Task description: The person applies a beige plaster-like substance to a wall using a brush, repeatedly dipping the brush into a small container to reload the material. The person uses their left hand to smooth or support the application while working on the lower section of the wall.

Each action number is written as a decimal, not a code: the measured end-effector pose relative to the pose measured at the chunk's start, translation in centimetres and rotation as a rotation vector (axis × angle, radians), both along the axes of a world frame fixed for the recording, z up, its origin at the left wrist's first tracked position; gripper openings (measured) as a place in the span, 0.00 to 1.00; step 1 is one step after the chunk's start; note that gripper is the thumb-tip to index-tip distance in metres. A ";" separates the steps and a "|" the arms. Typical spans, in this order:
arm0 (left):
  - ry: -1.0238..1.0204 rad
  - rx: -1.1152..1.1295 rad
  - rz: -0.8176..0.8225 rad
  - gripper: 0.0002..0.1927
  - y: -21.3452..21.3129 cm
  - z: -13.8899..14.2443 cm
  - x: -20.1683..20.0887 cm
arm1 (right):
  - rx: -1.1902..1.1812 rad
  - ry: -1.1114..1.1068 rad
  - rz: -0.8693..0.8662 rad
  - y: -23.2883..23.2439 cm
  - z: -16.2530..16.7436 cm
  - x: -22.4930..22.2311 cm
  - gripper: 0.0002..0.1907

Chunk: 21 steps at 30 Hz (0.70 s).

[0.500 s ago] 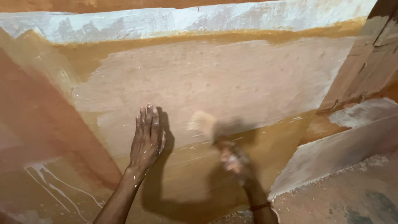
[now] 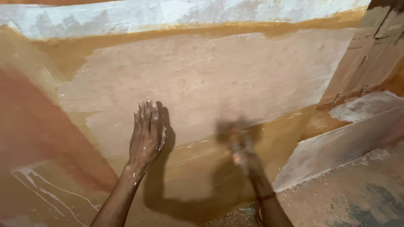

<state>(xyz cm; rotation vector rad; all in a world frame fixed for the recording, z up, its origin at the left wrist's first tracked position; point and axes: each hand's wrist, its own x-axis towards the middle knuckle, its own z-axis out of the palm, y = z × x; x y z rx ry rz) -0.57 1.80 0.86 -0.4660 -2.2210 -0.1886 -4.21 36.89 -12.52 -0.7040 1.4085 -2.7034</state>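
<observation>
The left hand lies flat and open against the wall. The right hand (blurred, grip unclear) works the wet ochre band just right and slightly lower, equally near.

Wooden door at right, pale step below it, gritty floor alongside.

Your wall shows pale tan with an ochre border, a whitish-blue top band, and white drips lower left.
</observation>
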 end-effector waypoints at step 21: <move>0.074 -0.006 0.021 0.44 4.1 3.0 -0.1 | -0.089 -0.111 -0.557 7.8 6.0 -4.0 0.20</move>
